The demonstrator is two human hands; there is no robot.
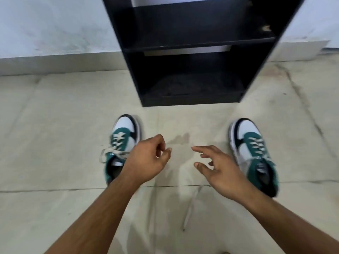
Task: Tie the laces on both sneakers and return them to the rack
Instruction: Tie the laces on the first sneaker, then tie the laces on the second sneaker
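Observation:
Two green, white and black sneakers stand on the floor, toes toward the rack. The left sneaker (123,142) has a tied-looking bow of white lace on its left side. The right sneaker (251,143) has a loose lace (190,206) trailing over the floor toward me. My left hand (146,160) hovers just right of the left sneaker, fingers loosely curled, holding nothing. My right hand (218,167) hangs between the two shoes, left of the right sneaker, fingers spread and empty. The black rack (192,43) stands straight ahead against the wall.
The rack's lower shelf (194,88) and the shelf above it hold nothing visible. Pale tiled floor (55,125) surrounds the shoes. A white wall with a low skirting (55,61) runs behind the rack.

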